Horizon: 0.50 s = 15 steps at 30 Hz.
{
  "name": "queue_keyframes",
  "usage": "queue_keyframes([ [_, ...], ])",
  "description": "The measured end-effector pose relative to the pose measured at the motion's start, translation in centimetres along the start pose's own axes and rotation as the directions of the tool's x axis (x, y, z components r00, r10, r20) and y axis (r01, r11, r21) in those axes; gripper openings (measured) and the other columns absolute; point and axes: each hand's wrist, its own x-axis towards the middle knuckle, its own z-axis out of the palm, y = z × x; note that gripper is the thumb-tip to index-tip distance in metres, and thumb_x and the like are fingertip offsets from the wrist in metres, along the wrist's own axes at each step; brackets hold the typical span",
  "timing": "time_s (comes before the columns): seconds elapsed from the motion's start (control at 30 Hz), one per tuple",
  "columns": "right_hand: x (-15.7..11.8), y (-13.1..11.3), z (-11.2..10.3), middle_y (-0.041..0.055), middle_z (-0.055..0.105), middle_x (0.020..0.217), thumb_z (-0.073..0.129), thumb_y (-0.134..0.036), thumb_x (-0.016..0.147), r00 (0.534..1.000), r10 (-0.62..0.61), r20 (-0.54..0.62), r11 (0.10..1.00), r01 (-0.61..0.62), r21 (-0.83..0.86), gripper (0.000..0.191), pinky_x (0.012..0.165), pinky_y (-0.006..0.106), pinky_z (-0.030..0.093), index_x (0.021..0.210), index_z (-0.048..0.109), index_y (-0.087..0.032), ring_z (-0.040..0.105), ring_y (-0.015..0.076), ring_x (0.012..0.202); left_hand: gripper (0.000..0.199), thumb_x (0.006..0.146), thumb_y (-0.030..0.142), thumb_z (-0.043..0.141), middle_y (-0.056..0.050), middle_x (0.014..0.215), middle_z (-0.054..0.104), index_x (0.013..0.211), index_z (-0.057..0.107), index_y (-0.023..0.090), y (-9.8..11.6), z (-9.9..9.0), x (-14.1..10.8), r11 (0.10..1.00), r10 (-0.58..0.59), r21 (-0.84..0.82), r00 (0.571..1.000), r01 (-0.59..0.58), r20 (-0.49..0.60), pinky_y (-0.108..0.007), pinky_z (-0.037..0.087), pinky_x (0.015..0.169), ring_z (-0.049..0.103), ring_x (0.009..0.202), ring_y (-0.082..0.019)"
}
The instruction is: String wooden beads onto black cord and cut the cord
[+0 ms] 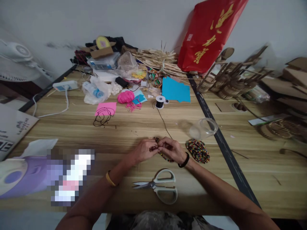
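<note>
My left hand and my right hand meet over the table, both with fingers pinched together. Between them is a string of small multicoloured beads, partly hidden by the fingers. A thin black cord runs from a spool toward my right hand; its end is lost among the fingers. Right of my right hand lies a coiled heap of multicoloured bead strings. Scissors with pale handles rest nearer to me, below both hands.
A clear jar lies on its side at right. Black cord loops lie on pink paper. Pink yarn, blue sheets and a red bag are farther back. Wooden baskets stand at right.
</note>
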Motion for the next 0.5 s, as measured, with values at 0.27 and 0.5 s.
queue_keyframes([
  [0.27, -0.26, 0.96, 1.01, 0.0011, 0.052, 0.073, 0.059, -0.038, 0.085, 0.996, -0.023, -0.082, 0.991, 0.034, 0.132, 0.022, 0.061, 0.024, 0.041, 0.079, 0.059, -0.017, 0.05, 0.0116, 0.065, 0.017, 0.081, 0.016, 0.058, -0.001, 0.065, 0.063, 0.064, 0.059, 0.015, -0.21, 0.44, -0.06, 0.999, -0.018, 0.045, 1.0, 0.017, 0.017, -0.025, 0.042, 0.066, 0.057, 0.063, -0.013],
  [0.5, -0.25, 0.65, 0.92, 0.0002, 0.054, 0.071, 0.063, -0.044, 0.081, 0.996, 0.07, -0.057, 0.935, -0.045, 0.351, 0.028, 0.055, 0.022, 0.043, 0.08, 0.054, -0.017, 0.051, 0.0104, 0.061, 0.016, 0.083, 0.021, 0.059, -0.003, 0.072, 0.065, 0.069, 0.063, 0.015, -0.14, -0.23, -0.01, 0.998, 0.033, 0.053, 0.998, -0.036, 0.062, -0.026, 0.043, 0.071, 0.059, 0.07, -0.013],
])
